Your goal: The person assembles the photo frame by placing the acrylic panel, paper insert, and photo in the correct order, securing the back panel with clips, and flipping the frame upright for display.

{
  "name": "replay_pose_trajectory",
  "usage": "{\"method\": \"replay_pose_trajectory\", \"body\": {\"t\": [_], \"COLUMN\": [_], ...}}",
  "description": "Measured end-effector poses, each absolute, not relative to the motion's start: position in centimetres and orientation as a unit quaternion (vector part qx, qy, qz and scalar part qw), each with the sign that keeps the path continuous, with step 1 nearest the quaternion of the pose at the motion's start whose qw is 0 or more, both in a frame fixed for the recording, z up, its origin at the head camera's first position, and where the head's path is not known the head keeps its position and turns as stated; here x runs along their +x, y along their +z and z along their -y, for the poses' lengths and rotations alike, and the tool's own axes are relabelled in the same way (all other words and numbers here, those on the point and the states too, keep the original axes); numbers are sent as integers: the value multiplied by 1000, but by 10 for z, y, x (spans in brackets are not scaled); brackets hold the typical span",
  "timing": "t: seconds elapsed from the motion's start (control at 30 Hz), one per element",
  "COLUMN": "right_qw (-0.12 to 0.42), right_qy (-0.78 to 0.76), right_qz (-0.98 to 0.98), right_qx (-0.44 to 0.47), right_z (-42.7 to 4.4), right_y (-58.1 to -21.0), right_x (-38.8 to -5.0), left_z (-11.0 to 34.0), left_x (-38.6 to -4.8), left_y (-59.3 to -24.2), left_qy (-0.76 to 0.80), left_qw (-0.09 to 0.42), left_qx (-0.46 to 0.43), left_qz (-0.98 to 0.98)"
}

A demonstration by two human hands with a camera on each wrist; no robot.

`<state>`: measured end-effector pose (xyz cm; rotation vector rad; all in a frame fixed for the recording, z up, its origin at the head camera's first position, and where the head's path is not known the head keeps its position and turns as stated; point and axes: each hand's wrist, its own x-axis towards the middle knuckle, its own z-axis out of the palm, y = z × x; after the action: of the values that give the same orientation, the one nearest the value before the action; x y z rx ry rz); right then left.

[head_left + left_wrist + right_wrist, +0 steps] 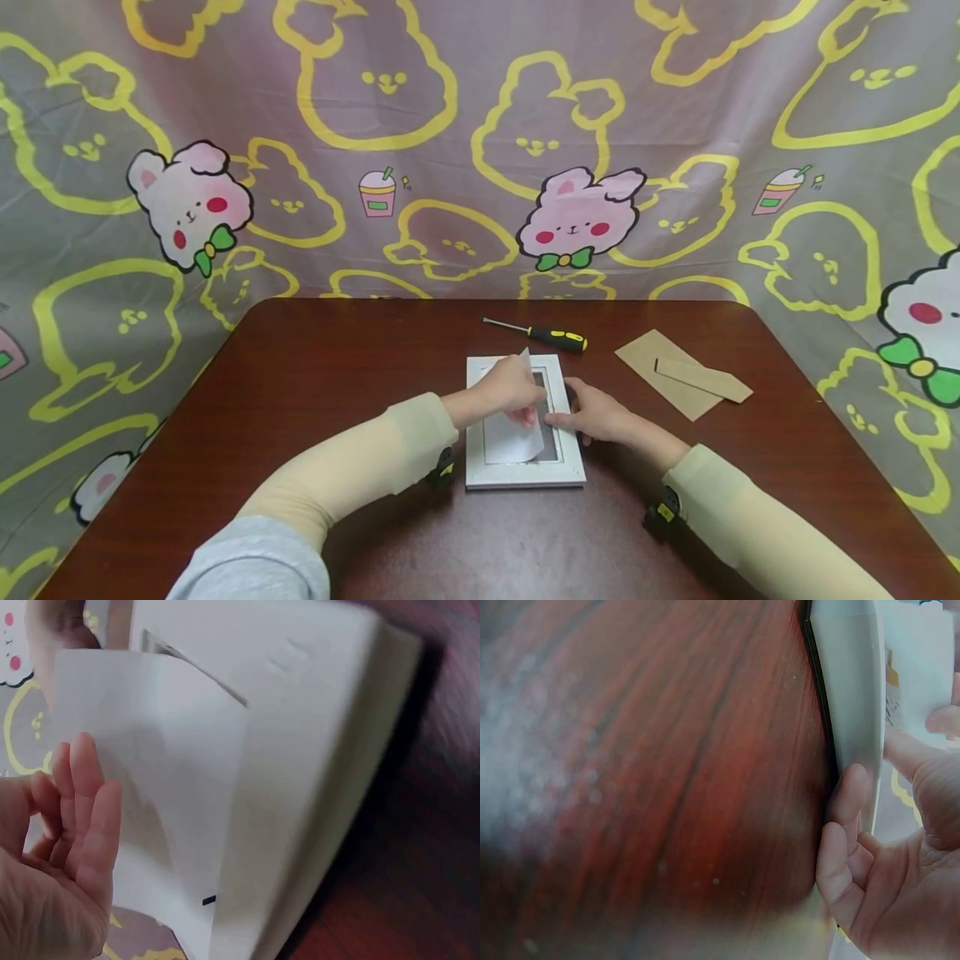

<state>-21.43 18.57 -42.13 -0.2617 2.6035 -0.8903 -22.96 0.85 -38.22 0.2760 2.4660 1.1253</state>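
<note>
A white picture frame point(527, 477) lies on the table with a white sheet of paper point(508, 443) inside its opening. My left hand point(507, 387) pinches the sheet between thumb and fingers, and its right part bends upward off the frame. Under the raised part, a grey surface point(552, 442) shows. In the left wrist view the sheet point(172, 765) curves out of the opening, with a small black tab point(209, 901) at its edge. My right hand point(598, 413) grips the frame's right side, thumb on the face and fingers along the outer edge point(855, 697).
Beyond the frame lies a screwdriver point(558, 337) with a black and yellow handle. To the right, a brown backing board point(652, 350) with a stand leg point(705, 379) rests on the dark wooden table point(337, 350). A patterned cloth point(450, 100) hangs behind.
</note>
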Motion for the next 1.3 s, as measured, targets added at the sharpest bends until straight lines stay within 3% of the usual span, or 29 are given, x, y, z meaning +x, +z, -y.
{"method": "replay_pose_trajectory", "body": {"t": [0.57,0.97,1.3], "right_qw": [195,256,266], "right_qy": [-378,-464,-478], "right_qz": [-893,-830,-820], "right_qx": [-145,-173,-171], "right_z": [-199,-211,-214], "right_y": [-430,-428,-432], "right_x": [-220,-224,-224], "left_z": [-12,-17,-20], "left_x": [-230,-232,-233], "left_y": [-385,-392,-398], "left_qy": [346,354,334], "left_qw": [212,210,208], "left_qx": [148,137,156], "left_qz": [-902,-901,-906]}}
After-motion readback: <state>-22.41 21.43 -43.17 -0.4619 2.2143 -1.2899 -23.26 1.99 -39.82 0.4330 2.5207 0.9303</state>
